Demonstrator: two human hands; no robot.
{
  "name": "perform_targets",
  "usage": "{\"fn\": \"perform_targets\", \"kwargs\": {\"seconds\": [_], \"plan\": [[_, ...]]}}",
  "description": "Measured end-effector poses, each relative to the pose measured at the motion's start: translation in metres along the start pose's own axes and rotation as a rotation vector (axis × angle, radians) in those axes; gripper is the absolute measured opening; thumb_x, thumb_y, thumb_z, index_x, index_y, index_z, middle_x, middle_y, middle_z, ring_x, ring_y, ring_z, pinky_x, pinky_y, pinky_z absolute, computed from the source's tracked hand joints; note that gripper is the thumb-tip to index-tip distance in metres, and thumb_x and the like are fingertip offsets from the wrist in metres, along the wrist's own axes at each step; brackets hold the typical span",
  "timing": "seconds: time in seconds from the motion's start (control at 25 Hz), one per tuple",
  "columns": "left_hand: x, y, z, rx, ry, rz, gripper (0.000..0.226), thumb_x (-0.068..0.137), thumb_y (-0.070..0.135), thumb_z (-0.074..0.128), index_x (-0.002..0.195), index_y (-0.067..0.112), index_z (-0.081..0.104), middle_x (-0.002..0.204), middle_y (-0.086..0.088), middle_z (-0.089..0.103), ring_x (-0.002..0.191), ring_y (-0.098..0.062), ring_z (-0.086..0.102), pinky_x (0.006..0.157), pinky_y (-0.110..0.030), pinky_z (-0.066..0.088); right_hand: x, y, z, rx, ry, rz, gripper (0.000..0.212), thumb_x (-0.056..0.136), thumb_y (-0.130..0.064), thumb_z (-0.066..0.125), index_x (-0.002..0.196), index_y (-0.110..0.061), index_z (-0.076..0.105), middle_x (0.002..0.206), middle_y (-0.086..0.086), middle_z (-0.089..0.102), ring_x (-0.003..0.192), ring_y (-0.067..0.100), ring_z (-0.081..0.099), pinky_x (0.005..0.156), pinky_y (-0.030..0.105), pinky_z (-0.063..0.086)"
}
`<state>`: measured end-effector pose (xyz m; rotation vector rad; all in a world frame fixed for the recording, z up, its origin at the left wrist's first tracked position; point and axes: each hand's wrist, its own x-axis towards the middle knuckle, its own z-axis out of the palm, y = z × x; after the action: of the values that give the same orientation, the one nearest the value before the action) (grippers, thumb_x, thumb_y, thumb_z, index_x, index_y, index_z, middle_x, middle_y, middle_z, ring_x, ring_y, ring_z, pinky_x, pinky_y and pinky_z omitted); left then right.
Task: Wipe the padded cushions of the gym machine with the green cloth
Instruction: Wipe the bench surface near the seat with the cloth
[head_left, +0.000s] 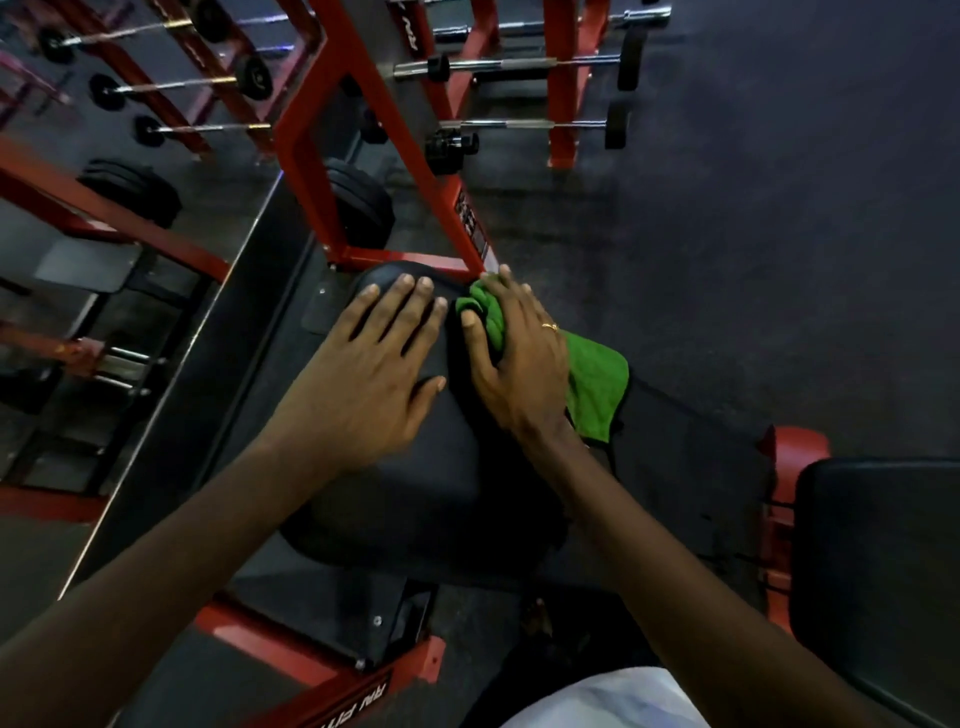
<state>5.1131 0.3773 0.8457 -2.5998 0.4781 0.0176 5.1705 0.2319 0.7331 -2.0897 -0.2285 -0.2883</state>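
Dark rubber floor (753, 208) spreads all around the black padded cushion (415, 478), which sits mid-frame and serves as the anchor for everything else. Beyond the cushion's far end rises the red steel frame (306, 130) of the machine, with one of its base bars running just past the cushion's far edge. To the right of the cushion, apart from it, is a second black pad (872, 561) on a red bracket. Farther beyond the cushion, fixed barbells (519, 65) lie on a red rack, and a stack of black weight plates (358, 208) stands inside the frame just beyond the cushion's far end. On the cushion's far half the left hand (363, 374) lies flat, fingers straight and spread, palm pressed to the padding and holding nothing. Just beside it, at the cushion's far right edge, the right hand (519, 364) is clenched round the green cloth (597, 384), fingers curled over a bunched fold near the cushion's tip while the loose remainder hangs off the cushion's right side below the wrist. A gold ring (549, 327) shows on one finger of that hand.
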Motion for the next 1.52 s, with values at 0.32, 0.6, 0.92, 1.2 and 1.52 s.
{"fn": "perform_targets", "kwargs": {"seconds": [0.32,0.6,0.92,1.2,1.52], "plan": [[0.0,0.003,-0.003,0.03,-0.047,-0.008,0.07,0.103,0.047,0.025,0.158,0.004,0.02,0.165,-0.02,0.017,0.154,-0.033,0.013,0.125,-0.048,0.013,-0.038,0.038,-0.006,0.044,0.042,0.104,0.046,0.101,-0.042,0.048,0.14,-0.019,0.058,0.154,0.0,0.049,0.141,0.022,0.047,0.109,0.049,0.043],[0.002,0.001,-0.003,0.011,-0.047,-0.01,0.071,0.102,0.047,0.025,0.158,0.004,0.022,0.165,-0.02,0.017,0.154,-0.033,0.014,0.125,-0.048,0.011,0.001,0.016,-0.005,0.041,-0.106,-0.143,0.05,0.102,-0.046,0.047,0.147,-0.023,0.051,0.157,-0.005,0.045,0.144,0.016,0.044,0.112,0.043,0.039],[0.002,0.002,-0.002,0.013,-0.036,-0.011,0.071,0.102,0.048,0.024,0.159,0.006,0.019,0.166,-0.02,0.015,0.154,-0.032,0.013,0.126,-0.047,0.01,-0.018,0.05,-0.009,0.148,0.045,0.032,0.04,0.102,-0.038,0.051,0.134,-0.017,0.062,0.145,0.001,0.059,0.133,0.019,0.056,0.103,0.051,0.048],[0.001,0.001,-0.002,0.014,-0.026,0.0,0.071,0.102,0.047,0.026,0.159,0.005,0.02,0.165,-0.021,0.015,0.154,-0.033,0.014,0.125,-0.048,0.012,0.001,0.034,-0.007,0.086,-0.042,-0.091,0.048,0.099,-0.044,0.054,0.14,-0.019,0.059,0.148,-0.003,0.056,0.135,0.013,0.054,0.105,0.041,0.047],[0.002,-0.003,0.001,-0.013,0.025,0.037,0.072,0.101,0.047,0.026,0.157,0.002,0.025,0.163,-0.023,0.02,0.153,-0.035,0.017,0.125,-0.048,0.012,-0.022,0.064,-0.017,0.117,0.176,0.072,0.032,0.099,-0.028,0.056,0.124,-0.011,0.067,0.13,0.005,0.069,0.117,0.02,0.066,0.097,0.045,0.054]]}}
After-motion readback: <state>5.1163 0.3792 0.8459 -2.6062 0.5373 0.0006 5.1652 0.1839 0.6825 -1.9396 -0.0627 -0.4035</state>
